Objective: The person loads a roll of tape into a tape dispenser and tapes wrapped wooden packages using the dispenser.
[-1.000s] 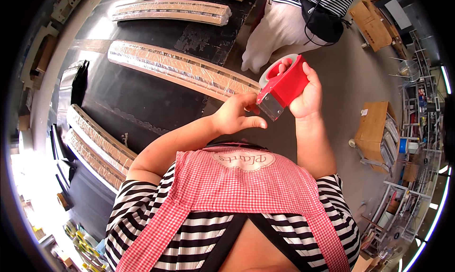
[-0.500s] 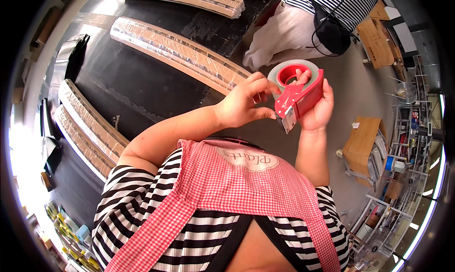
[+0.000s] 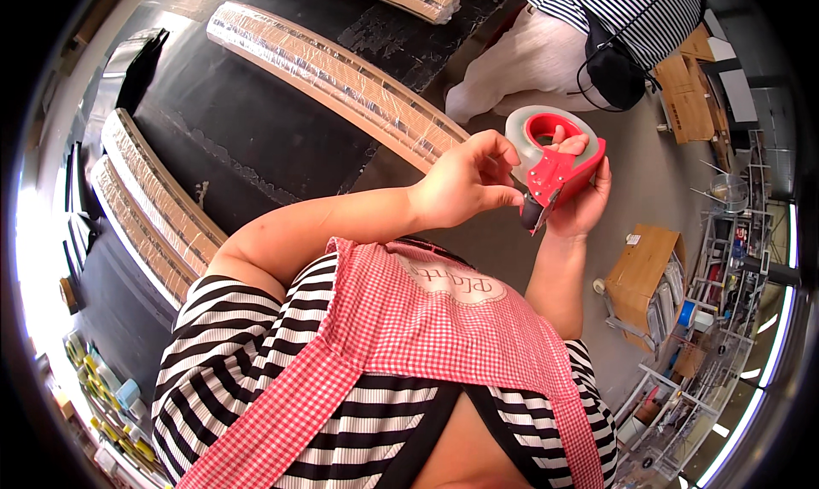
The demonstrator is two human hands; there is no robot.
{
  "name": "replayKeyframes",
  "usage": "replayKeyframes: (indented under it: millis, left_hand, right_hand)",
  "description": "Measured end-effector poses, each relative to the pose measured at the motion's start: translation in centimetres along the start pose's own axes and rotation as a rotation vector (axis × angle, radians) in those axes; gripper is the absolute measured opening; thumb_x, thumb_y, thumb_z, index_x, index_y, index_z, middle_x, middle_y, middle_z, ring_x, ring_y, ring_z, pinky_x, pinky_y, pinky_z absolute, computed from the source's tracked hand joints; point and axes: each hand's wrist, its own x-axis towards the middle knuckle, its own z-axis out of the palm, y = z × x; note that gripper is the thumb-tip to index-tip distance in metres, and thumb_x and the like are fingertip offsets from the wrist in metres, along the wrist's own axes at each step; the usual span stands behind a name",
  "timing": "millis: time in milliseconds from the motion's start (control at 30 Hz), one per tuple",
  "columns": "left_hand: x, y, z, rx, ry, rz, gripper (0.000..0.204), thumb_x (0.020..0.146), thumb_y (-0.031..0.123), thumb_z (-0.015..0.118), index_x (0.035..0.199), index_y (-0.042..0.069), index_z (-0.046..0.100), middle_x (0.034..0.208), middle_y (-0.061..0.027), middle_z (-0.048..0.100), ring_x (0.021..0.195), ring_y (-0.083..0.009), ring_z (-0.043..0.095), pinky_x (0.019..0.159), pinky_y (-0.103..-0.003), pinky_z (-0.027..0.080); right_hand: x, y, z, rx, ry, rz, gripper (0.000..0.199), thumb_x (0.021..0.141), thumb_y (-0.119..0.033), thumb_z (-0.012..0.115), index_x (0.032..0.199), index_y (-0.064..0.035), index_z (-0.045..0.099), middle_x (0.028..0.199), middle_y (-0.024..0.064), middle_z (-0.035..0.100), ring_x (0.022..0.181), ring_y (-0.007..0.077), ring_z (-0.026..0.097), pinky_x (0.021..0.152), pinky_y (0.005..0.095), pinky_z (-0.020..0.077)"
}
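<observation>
A red tape dispenser (image 3: 559,178) with a roll of clear tape (image 3: 525,148) is held in front of my chest, over the floor. My right hand (image 3: 583,203) grips it from the right side, with fingertips showing through the roll's red core. At the dispenser's left side is my left hand (image 3: 465,182), its thumb and curled forefinger apart. The thumb tip is close to the dark front end of the dispenser; whether it touches is unclear. I cannot make out any loose tape between those fingers.
On the black table (image 3: 256,122) lies a long plastic-wrapped cardboard bundle (image 3: 341,80), with more wrapped bundles (image 3: 153,199) at left. Another person in a striped top (image 3: 636,16) bends at the far right. A cardboard box (image 3: 648,276) and wire racks (image 3: 725,276) stand to the right.
The dispenser has turned in my right hand, so its metal front plate shows less and a dark part shows instead. Both hands and the dispenser have shifted slightly right in view.
</observation>
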Motion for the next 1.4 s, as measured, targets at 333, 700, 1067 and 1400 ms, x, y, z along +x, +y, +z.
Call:
replayKeyframes:
  millis: [333, 700, 1067, 1400]
  left_hand:
    - [1.0, -1.9, 1.0, -0.282, 0.210, -0.027, 0.029, 0.082, 0.002, 0.075, 0.096, 0.006, 0.050, 0.080, 0.0007, 0.054, 0.072, -0.0070, 0.053, 0.063, -0.023, 0.048]
    - [0.6, -1.7, 1.2, -0.747, 0.087, -0.404, 0.017, 0.089, 0.008, 0.068, 0.095, 0.011, 0.053, 0.089, 0.0020, 0.062, 0.077, -0.0068, 0.054, 0.066, -0.023, 0.042]
    - [-1.1, -2.9, 2.0, -0.621, 0.398, -0.376, 0.012, 0.092, 0.010, 0.063, 0.104, 0.009, 0.060, 0.089, 0.0035, 0.059, 0.072, -0.0055, 0.050, 0.063, -0.020, 0.039]
    - [-2.4, -3.8, 0.9, -0.450, 0.571, -0.398, 0.014, 0.093, 0.013, 0.064, 0.085, 0.013, 0.053, 0.074, 0.0035, 0.052, 0.062, -0.0066, 0.043, 0.054, -0.022, 0.035]
  right_hand:
    - [0.6, -0.5, -0.8, 0.046, -0.107, 0.118, 0.069, 0.087, -0.024, 0.061, 0.137, 0.0158, 0.033, 0.119, 0.0115, 0.063, 0.113, 0.0195, 0.059, 0.111, 0.0362, 0.0310]
    - [0.6, -1.1, -1.3, 0.011, -0.170, 0.098, 0.067, 0.089, -0.025, 0.059, 0.137, 0.0138, 0.035, 0.121, 0.0114, 0.062, 0.113, 0.0199, 0.058, 0.113, 0.0368, 0.0286]
    - [1.3, 0.7, -1.3, -0.475, -0.073, -0.370, 0.045, 0.092, -0.023, 0.057, 0.126, 0.0054, 0.047, 0.123, 0.0167, 0.056, 0.114, 0.0290, 0.056, 0.106, 0.0463, 0.0401]
    - [2.5, 3.7, 0.1, -0.810, 0.110, -0.472, 0.038, 0.095, -0.026, 0.056, 0.121, 0.0013, 0.052, 0.117, 0.0184, 0.062, 0.109, 0.0284, 0.059, 0.097, 0.0415, 0.0457]
